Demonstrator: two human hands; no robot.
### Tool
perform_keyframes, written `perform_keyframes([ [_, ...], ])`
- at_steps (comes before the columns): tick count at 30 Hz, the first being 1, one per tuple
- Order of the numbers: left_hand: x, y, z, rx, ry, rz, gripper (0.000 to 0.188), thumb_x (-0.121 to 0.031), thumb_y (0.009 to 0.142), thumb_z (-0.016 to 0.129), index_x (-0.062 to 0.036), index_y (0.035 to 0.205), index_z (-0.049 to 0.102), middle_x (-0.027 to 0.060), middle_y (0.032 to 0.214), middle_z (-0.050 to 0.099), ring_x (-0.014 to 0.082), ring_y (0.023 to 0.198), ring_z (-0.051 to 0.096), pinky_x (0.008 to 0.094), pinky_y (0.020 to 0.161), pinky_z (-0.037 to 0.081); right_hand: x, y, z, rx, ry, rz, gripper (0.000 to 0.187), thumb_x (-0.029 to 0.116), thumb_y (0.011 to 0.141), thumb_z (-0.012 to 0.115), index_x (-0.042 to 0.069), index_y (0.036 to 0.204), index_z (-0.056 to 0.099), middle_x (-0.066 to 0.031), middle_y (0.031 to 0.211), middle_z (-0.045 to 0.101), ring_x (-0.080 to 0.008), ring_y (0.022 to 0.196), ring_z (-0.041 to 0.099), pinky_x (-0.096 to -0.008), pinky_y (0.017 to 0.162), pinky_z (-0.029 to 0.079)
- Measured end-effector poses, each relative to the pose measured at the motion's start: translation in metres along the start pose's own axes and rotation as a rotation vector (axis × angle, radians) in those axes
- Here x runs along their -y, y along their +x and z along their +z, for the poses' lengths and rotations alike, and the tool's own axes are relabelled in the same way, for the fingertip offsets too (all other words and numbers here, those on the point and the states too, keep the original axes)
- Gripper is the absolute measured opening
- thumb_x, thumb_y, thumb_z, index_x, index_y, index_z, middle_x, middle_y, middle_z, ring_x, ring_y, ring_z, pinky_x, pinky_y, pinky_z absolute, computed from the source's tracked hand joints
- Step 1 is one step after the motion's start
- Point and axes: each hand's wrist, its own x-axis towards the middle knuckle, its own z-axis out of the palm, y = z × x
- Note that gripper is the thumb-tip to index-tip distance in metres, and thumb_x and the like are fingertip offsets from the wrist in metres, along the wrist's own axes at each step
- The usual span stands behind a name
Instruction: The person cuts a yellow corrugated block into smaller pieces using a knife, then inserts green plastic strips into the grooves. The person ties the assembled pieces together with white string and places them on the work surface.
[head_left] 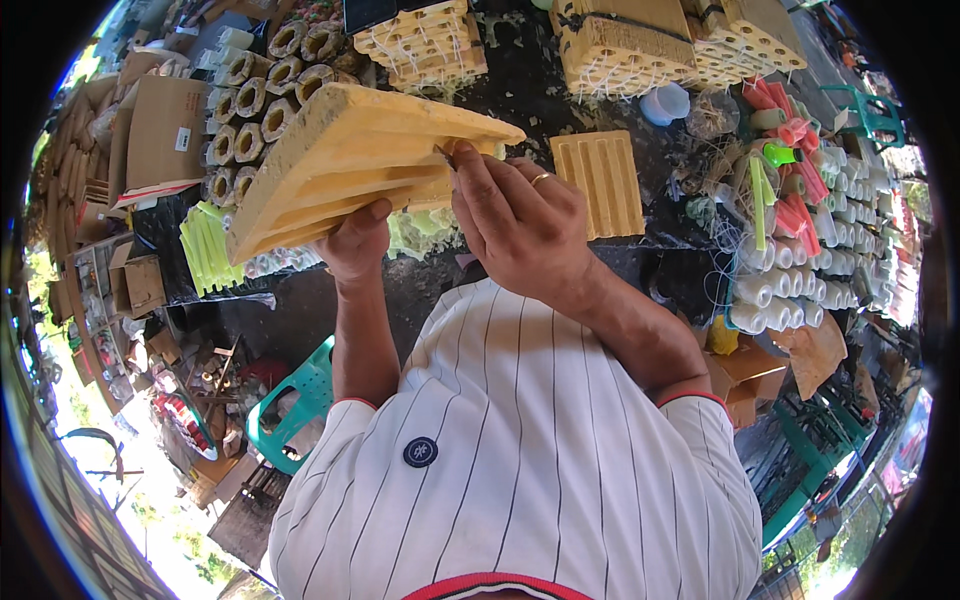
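1. With our right hand (525, 225) we bunch the fingers, tips pressed together on a small dark sliver (446, 157), too small for us to identify; a gold ring (541, 178) circles one finger.
2. The sliver sits right against the ridged face of the yellow grooved slab (350, 165), near its right end.
3. With our left hand (355, 248) we grip the slab's near edge, the thumb laid on the grooved side; we cannot tell how the other fingers lie, as the slab hides them.
4. We have that slab raised and tilted above the dark table (515, 75), its broad end toward our left.
5. Just right of our right hand, a smaller grooved panel (597, 185) lies flat, ridges up.
6. To our left we see hollow hexagonal tubes (278, 120) stacked with open ends toward us, pale green sticks (207, 247) below them and a cardboard box (165, 130) beyond.
7. Along the far side stand yellow blocks (620, 50) pierced with holes, and near them a pale blue tub (665, 103).
8. Well to our right, white rolls (765, 290) lie in rows beside pinkish-red pieces (793, 215).
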Motion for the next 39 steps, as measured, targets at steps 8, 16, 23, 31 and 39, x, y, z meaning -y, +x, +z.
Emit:
perform_keyframes([
  [8, 0.004, -0.003, -0.005, 0.002, 0.015, 0.01, 0.071, 0.008, 0.07, 0.082, 0.0003, 0.137, 0.059, 0.0097, 0.125, 0.069, 0.0284, 0.117, 0.066, 0.0424, 0.108, 0.05, 0.001, 0.003, 0.001, -0.011, 0.019, -0.016, 0.038, 0.002, 0.085, 0.077, -0.01, 0.12, 0.067, -0.0124, 0.091, 0.073, -0.0211, 0.063, 0.066, -0.0311, 0.054, 0.052],
  [16, 0.004, -0.015, 0.009, -0.062, 0.265, 0.082, 0.07, 0.006, 0.073, 0.079, 0.0012, 0.139, 0.057, 0.0114, 0.129, 0.067, 0.0293, 0.121, 0.064, 0.0425, 0.111, 0.047, 0.0, 0.009, 0.018, -0.045, -0.028, 0.021, 0.047, 0.011, 0.08, 0.066, -0.017, 0.118, 0.065, -0.0113, 0.079, 0.063, -0.0194, 0.06, 0.061, -0.033, 0.048, 0.051],
  [23, 0.008, -0.014, 0.008, -0.095, 0.237, 0.051, 0.079, 0.009, 0.072, 0.071, -0.001, 0.147, 0.05, 0.0129, 0.139, 0.061, 0.0321, 0.132, 0.058, 0.048, 0.118, 0.042, 0.005, 0.016, 0.01, 0.036, -0.047, 0.1, 0.036, 0.007, 0.085, 0.071, -0.015, 0.113, 0.066, -0.0124, 0.083, 0.069, -0.0183, 0.062, 0.067, -0.031, 0.049, 0.052],
  [31, 0.0, -0.012, 0.012, -0.132, 0.332, 0.035, 0.068, 0.01, 0.076, 0.07, -0.0009, 0.142, 0.055, 0.0122, 0.133, 0.064, 0.0282, 0.127, 0.061, 0.0422, 0.115, 0.045, -0.005, 0.001, 0.011, 0.008, 0.727, 0.518, 0.023, 0.017, 0.103, 0.064, -0.005, 0.104, 0.07, -0.0091, 0.07, 0.062, -0.0166, 0.059, 0.061, -0.0314, 0.051, 0.046],
  [39, -0.017, -0.006, 0.028, -0.268, 0.214, -0.067, 0.061, 0.016, 0.072, 0.075, -0.0024, 0.129, 0.063, 0.0089, 0.121, 0.069, 0.0232, 0.113, 0.067, 0.0365, 0.101, 0.052, -0.04, -0.01, -0.003, 0.575, 0.429, 0.687, 0.046, 0.044, 0.113, 0.054, 0.002, 0.097, 0.066, 0.0015, 0.067, 0.051, -0.0096, 0.063, 0.043, -0.028, 0.058, 0.037],
])
